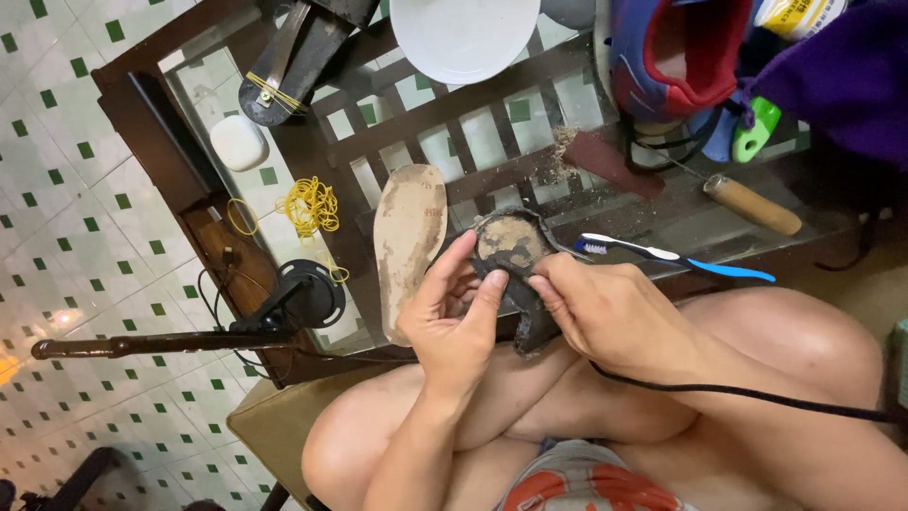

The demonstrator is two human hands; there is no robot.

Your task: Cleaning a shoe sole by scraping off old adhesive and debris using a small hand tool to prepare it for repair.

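A glass-topped wooden table (284,142) fills the upper half of the frame, and a bare tan insole (409,246) is laid on it, left of centre. Near the middle of the frame a dark shoe sole (515,274) is held between both hands, above the knees. Its heel area is seen covered with a rough, brownish old layer, so the cleaning of this surface is judged as only partly done; dust and crumbs are scattered on the glass behind it.

The left hand (454,317) is closed around the sole from the left, with the thumb and forefinger pressed at its rim. The right hand (605,317) is clenched on the right edge, and a blue and white toothbrush (676,257) is kept under its fingers.
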